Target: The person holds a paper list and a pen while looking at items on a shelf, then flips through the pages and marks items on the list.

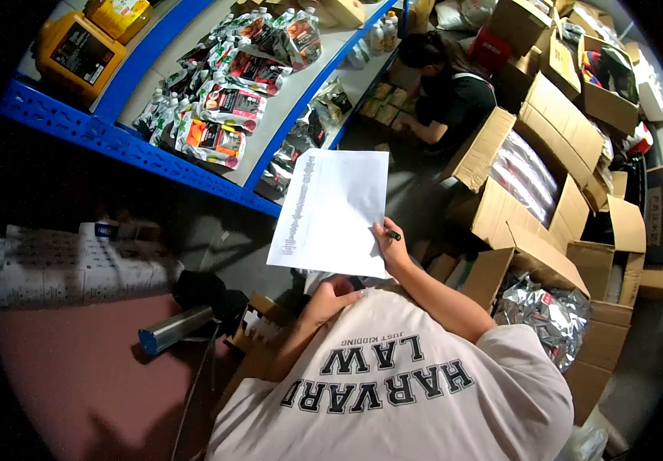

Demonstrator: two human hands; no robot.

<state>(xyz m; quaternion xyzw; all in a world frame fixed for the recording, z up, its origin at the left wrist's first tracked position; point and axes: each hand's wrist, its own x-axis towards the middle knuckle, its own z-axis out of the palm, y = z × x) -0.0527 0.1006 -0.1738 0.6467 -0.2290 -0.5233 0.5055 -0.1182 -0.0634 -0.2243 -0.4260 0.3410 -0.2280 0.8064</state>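
A sheet of white printed paper (331, 207) is held up in front of me, with a column of small text down its left side. My right hand (391, 244) grips its lower right edge. A black pen (393, 235) sticks out between the fingers of that same hand. Just below the sheet, my left hand (330, 301) rests against the front of my pale T-shirt (393, 384), fingers curled in. A small dark edge shows by those fingers, and I cannot tell what it is.
A blue-framed shelf (155, 165) with several printed pouches (231, 106) stands ahead to the left. Open cardboard boxes (569, 115) line the right side. Ahead, another person (454, 100) crouches by the lower shelf. A metal cylinder (175, 330) lies at the lower left.
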